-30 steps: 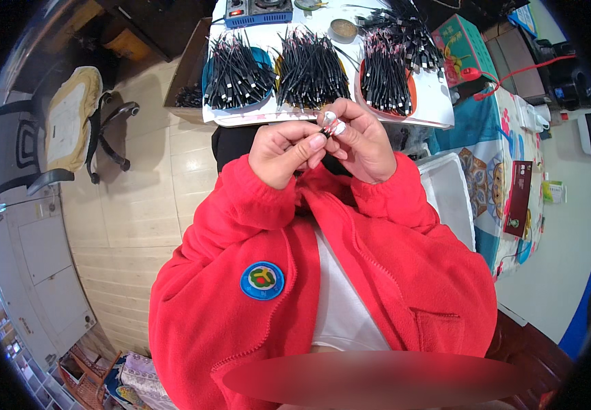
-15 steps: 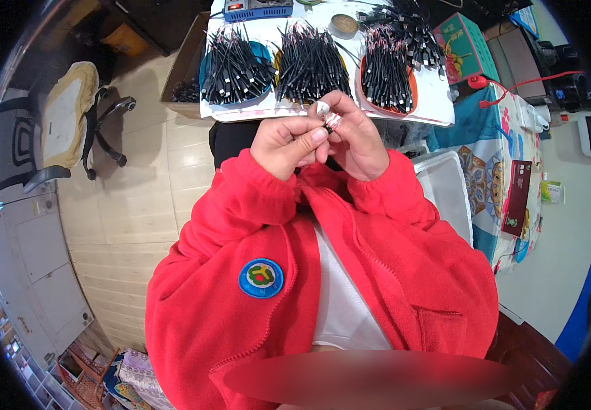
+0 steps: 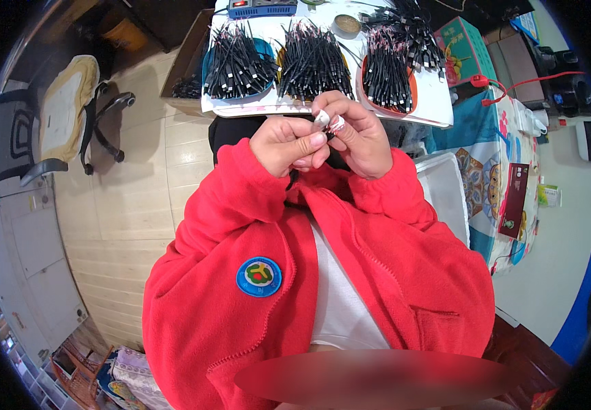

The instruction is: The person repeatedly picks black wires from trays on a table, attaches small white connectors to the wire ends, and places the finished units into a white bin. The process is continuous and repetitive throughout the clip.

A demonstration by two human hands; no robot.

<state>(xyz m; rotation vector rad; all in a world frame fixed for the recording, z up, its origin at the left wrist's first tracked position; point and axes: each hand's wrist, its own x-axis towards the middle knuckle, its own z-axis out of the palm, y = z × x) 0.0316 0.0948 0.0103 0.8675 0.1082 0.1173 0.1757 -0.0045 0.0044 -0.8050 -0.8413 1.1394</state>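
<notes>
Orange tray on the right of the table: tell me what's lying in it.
The orange tray holds a bundle of short black cables with pale connector ends. The cables cover most of its floor, so anything beneath them cannot be seen.

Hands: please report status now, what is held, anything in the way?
Left hand and right hand both pinch a small white piece. Cable bundles beyond, apart. Nothing blocks.

Three bundles of black cables crowd the counter (image 3: 439,109) side by side: left bundle (image 3: 237,61), middle bundle (image 3: 316,61), right bundle (image 3: 387,68), leaving only thin white gaps between them. Beyond the middle bundle, a round tin (image 3: 345,26) and a blue device (image 3: 261,8) block the far edge. The counter's near edge shows a bare strip.
</notes>
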